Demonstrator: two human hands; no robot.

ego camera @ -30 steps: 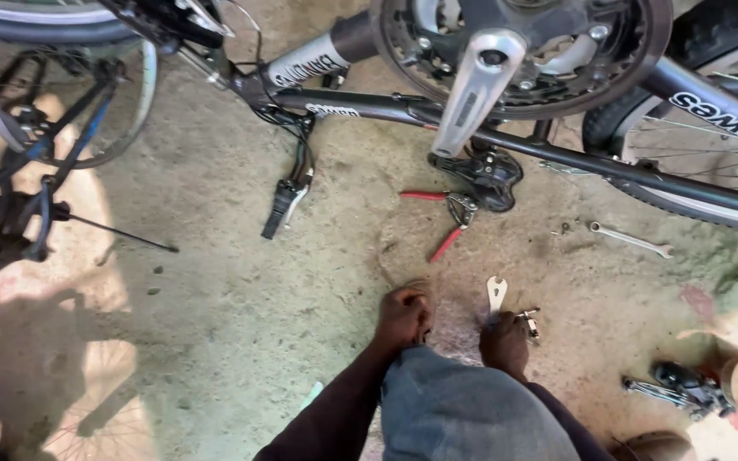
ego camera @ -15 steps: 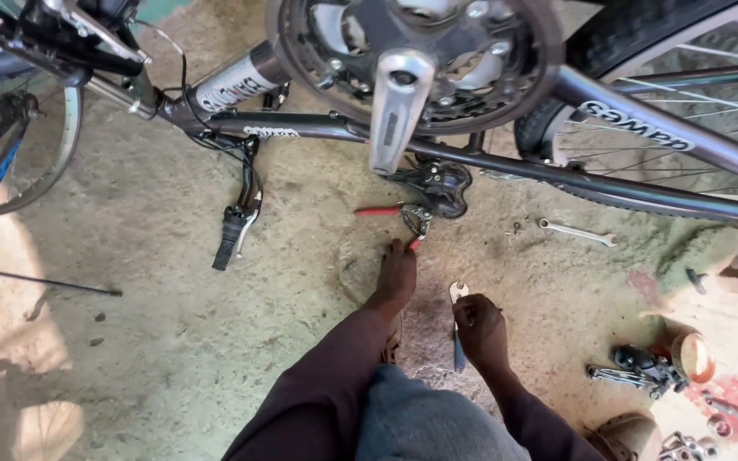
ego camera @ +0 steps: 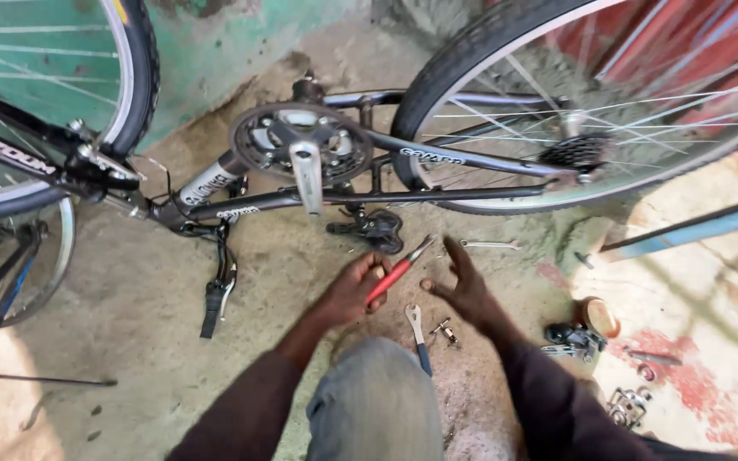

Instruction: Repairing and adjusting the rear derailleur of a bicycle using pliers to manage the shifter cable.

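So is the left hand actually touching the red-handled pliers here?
Touching. The head view shows the left hand with its fingers wrapped around the handles of the red-handled pliers; the right hand is open and apart from them.

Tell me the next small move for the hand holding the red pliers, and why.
Probably lift the red-handled pliers toward the rear derailleur just above. The left hand already grips them, nose pointing up-right, and the right hand hovers open beside it, holding nothing.
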